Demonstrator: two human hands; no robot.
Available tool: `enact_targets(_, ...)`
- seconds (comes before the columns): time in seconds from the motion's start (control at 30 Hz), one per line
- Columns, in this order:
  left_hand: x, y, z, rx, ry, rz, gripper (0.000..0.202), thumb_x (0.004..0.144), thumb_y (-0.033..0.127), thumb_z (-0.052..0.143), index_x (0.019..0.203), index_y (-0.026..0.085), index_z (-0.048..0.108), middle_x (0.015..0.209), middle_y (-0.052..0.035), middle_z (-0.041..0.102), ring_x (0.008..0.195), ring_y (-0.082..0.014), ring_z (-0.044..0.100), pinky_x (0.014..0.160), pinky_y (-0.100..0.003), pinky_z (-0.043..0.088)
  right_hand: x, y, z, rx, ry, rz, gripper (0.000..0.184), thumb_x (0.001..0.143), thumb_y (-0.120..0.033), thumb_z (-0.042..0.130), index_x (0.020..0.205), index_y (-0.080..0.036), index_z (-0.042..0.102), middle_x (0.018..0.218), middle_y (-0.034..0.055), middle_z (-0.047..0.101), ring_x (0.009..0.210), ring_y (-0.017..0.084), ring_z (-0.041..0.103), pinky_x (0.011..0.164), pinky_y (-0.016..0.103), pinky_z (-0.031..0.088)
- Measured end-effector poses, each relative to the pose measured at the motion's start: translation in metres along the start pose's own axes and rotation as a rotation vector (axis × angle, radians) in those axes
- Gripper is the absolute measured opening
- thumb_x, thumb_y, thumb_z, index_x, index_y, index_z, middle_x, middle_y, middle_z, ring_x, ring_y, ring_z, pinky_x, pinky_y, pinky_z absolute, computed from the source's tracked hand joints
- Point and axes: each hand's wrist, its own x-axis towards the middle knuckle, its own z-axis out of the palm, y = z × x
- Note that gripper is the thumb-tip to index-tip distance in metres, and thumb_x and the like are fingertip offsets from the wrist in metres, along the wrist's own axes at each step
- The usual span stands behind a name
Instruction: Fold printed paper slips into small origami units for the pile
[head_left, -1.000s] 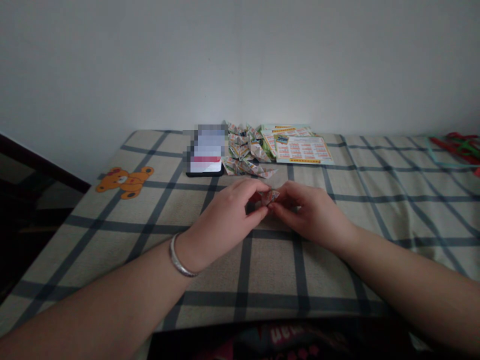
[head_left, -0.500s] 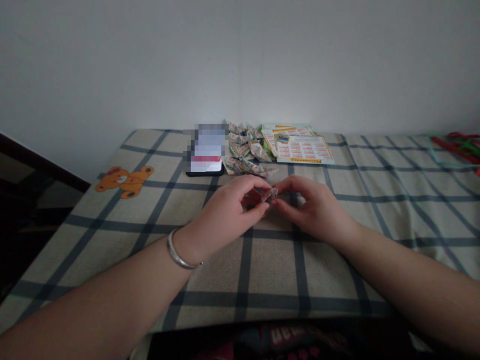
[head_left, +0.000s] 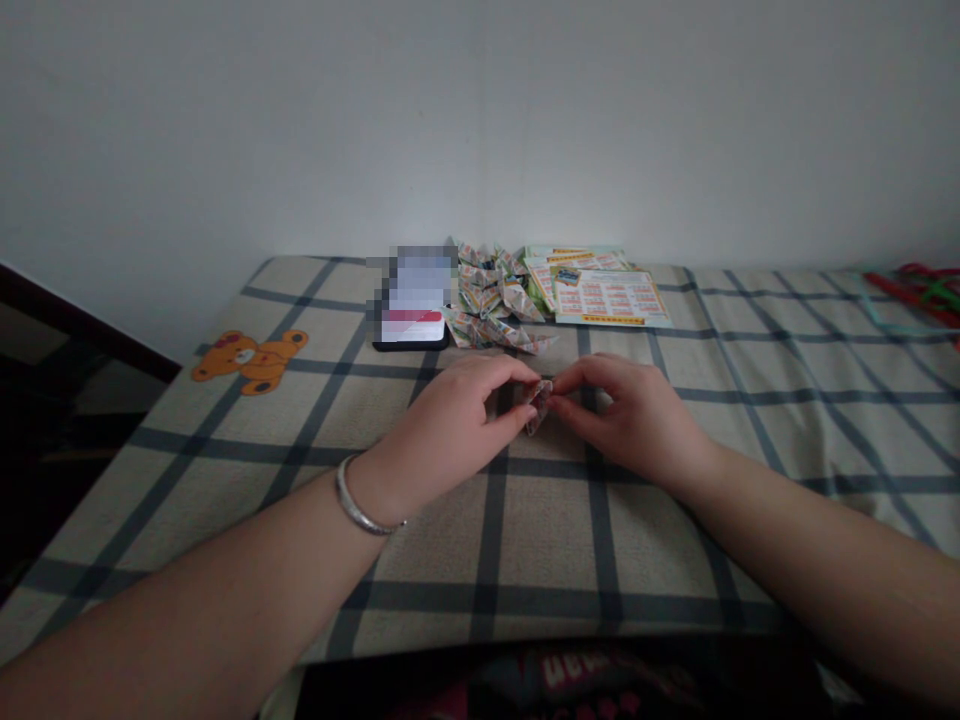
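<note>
A small piece of folded printed paper [head_left: 540, 408] is pinched between my two hands above the checked tablecloth. My left hand [head_left: 476, 405], with a silver bangle on its wrist, grips it from the left between thumb and fingers. From the right, the thumb and index finger of my right hand [head_left: 637, 410] close on its other edge. Just beyond my hands lie several folded paper pieces [head_left: 499, 290] with pointed ends, printed in the same style.
A phone [head_left: 412, 300] with a lit, partly blurred screen lies left of the folded pieces. Flat printed sheets [head_left: 611, 297] are stacked to their right. An orange bear picture [head_left: 251, 360] is at the left; red and green items [head_left: 926, 295] sit far right. A wall [head_left: 480, 120] rises behind.
The folded paper has turned between my fingers and now hangs lower, showing a narrower, longer shape. Both hands have stayed nearly in place.
</note>
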Motion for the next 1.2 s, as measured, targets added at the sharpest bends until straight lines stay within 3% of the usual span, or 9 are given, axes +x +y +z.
enact_targets(0.3,0.001,-0.004,0.002,-0.011,-0.055,-0.041,0.02,0.085,0.014,0.06,0.102,0.024,0.064,0.097,0.0043,0.069,0.091,-0.0113,0.063,0.08,-0.026,0.048,0.0,0.001,0.002,-0.033,0.006,-0.025,0.009,0.083,-0.026,0.066,0.09,-0.023,0.069,0.084,0.0006,0.07,0.078,0.017,0.063,0.068,0.029,0.045)
enact_targets(0.57,0.003,-0.01,-0.008,0.054,-0.151,0.034,0.018,0.086,0.019,0.064,0.102,0.023,0.07,0.103,0.0001,0.072,0.097,-0.0151,0.064,0.088,-0.031,0.049,0.0,0.005,-0.001,-0.049,-0.083,-0.122,0.011,0.085,-0.024,0.064,0.093,-0.022,0.072,0.086,0.0019,0.071,0.078,0.016,0.063,0.067,0.027,0.045)
enact_targets(0.73,0.005,-0.012,-0.018,0.151,-0.204,0.206,0.017,0.086,0.023,0.065,0.102,0.023,0.071,0.103,-0.0006,0.073,0.1,-0.0166,0.064,0.093,-0.035,0.048,-0.001,0.003,-0.004,-0.084,-0.147,-0.208,0.015,0.088,-0.02,0.059,0.096,-0.022,0.072,0.096,0.003,0.072,0.088,0.017,0.065,0.076,0.029,0.049)
enact_targets(1.0,0.004,-0.009,-0.018,0.286,-0.229,0.221,0.016,0.087,0.023,0.065,0.1,0.023,0.073,0.106,-0.0007,0.073,0.103,-0.0189,0.062,0.095,-0.038,0.047,-0.001,0.001,-0.003,-0.155,-0.192,-0.268,0.016,0.09,-0.024,0.057,0.096,-0.022,0.072,0.102,0.0029,0.071,0.091,0.018,0.065,0.077,0.03,0.051)
enact_targets(1.2,0.002,-0.006,-0.018,0.385,-0.227,0.266,0.011,0.087,0.022,0.064,0.091,0.02,0.074,0.097,-0.0011,0.074,0.099,-0.0204,0.062,0.093,-0.039,0.048,-0.001,-0.001,-0.003,-0.209,-0.23,-0.309,0.018,0.092,-0.024,0.055,0.094,-0.021,0.072,0.102,0.0034,0.071,0.09,0.019,0.064,0.078,0.032,0.049)
